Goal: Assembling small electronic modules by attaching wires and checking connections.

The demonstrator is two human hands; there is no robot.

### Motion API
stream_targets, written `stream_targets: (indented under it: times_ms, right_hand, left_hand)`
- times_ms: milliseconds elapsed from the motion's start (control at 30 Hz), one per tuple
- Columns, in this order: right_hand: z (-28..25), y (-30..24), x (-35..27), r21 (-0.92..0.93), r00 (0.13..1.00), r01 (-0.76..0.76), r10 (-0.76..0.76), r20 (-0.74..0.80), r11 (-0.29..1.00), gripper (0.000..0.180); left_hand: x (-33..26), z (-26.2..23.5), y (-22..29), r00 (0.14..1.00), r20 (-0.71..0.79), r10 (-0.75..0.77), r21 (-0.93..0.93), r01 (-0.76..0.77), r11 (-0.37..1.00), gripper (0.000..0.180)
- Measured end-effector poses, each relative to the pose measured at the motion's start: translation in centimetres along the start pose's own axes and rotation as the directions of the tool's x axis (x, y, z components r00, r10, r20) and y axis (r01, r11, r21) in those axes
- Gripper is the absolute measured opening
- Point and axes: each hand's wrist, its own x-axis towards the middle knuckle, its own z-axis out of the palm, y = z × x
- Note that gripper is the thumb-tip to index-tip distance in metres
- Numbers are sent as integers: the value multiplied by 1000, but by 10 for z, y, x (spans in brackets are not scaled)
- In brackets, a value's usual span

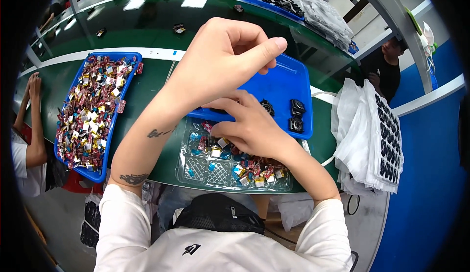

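My left hand (234, 56) is raised over a blue tray (289, 76), its fingers curled and thumb stretched to the right. Whatever the curled fingers may hold is hidden. Lower down, my right hand (249, 127) reaches over a clear plastic tray (196, 171) with moulded compartments. Its index finger and thumb are apart, the thumb beside a small red circuit board (206, 126). A heap of small boards with white and yellow parts (259, 170) lies in the clear tray under my right wrist. Small black square modules (296, 115) sit in the blue tray.
On the left, a long blue tray (139, 59) is piled with small boards (93, 110). White sheets holding black parts (389, 142) are stacked on the right. Across the green bench stands another blue tray of black parts (274, 0). Other people are around the bench.
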Motion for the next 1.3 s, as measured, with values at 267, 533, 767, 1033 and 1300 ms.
stream_targets:
  times_ms: [267,533,767,1033,1300]
  right_hand:
    - [36,-7,4,-349,995,-54,20,-99,936,14]
    - [-24,0,4,446,914,-279,378,-149,850,11]
    - [-79,17,19,-15,928,-35,27,-372,999,8]
    - [-82,22,10,140,854,-158,206,-478,977,6]
    - [-84,23,8,214,849,-251,321,-420,944,4]
  left_hand:
    - [1,0,-1,1000,27,16,85,-18,996,35]
    - [6,-15,5,984,167,-56,306,3,952,26]
    - [6,-25,11,955,174,-240,70,231,971,17]
    - [7,-21,3,983,132,-128,95,116,989,12]
    - [9,-4,-7,997,-35,75,64,-73,995,15]
